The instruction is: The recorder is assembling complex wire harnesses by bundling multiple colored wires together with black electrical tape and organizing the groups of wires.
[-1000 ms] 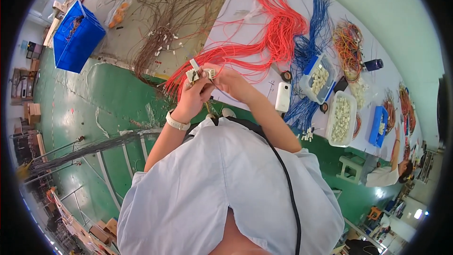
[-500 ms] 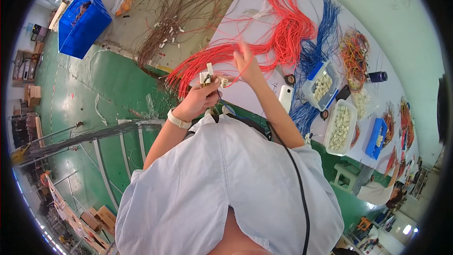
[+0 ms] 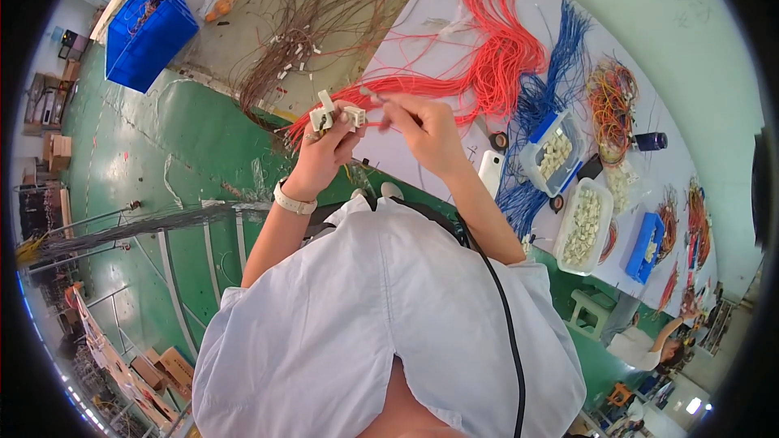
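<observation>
My left hand [image 3: 324,154] is closed around several white plastic connector housings [image 3: 323,118]. One of these, a white connector block [image 3: 355,117], sticks out between thumb and fingers toward the right. A short stretch of red wire [image 3: 373,123] runs from that block to my right hand [image 3: 426,130], whose fingers are bent and pinched on it, the fingertips somewhat blurred. Beyond both hands a thick bundle of red wires [image 3: 495,73] lies along the table, its loose ends passing behind my left hand.
Blue wires [image 3: 560,40] lie right of the red bundle. Bins of white connectors [image 3: 586,223], a white phone [image 3: 491,169] and tape rolls [image 3: 498,140] stand nearer. Brown wires [image 3: 300,16] spread at the back. A blue crate [image 3: 150,40] sits far left; a metal rack [image 3: 170,276] stands left.
My right hand has come down from its raised position to beside the connector block. My left hand has shifted slightly left and up, still holding the connectors.
</observation>
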Available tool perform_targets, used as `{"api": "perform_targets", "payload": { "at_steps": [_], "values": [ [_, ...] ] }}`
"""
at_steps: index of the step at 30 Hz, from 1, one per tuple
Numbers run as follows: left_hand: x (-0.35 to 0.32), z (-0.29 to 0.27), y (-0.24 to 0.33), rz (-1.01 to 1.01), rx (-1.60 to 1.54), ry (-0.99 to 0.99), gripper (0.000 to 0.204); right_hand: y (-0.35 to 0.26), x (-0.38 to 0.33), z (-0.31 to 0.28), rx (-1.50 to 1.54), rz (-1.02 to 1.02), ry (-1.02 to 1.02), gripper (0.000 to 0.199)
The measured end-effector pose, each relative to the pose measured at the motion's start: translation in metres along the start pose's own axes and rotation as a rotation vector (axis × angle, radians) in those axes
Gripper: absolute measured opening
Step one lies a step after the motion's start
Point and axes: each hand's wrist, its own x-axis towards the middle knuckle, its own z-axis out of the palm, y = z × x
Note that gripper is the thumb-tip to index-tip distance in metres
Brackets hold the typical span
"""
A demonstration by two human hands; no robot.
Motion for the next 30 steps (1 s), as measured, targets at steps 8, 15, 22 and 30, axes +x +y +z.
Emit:
{"api": "perform_targets", "payload": {
  "at_steps": [8,15,22,30],
  "values": [
    [-0.009,-0.003,-0.008,-0.012,-0.294,-0.015,0.015,0.004,-0.014,0.009,0.326,0.138,-0.221,0.022],
    [-0.010,-0.009,-0.008,0.033,-0.284,-0.078,0.012,-0.006,-0.006,0.005,0.127,0.221,-0.240,0.020],
    [-0.013,0.000,-0.005,0.458,0.529,0.084,0.011,-0.020,-0.007,0.010,-0.443,-0.092,-0.019,0.022],
    [-0.010,-0.008,-0.005,0.241,0.311,0.025,0.016,-0.011,-0.009,0.013,-0.374,-0.282,-0.163,0.018]
  ]
}}
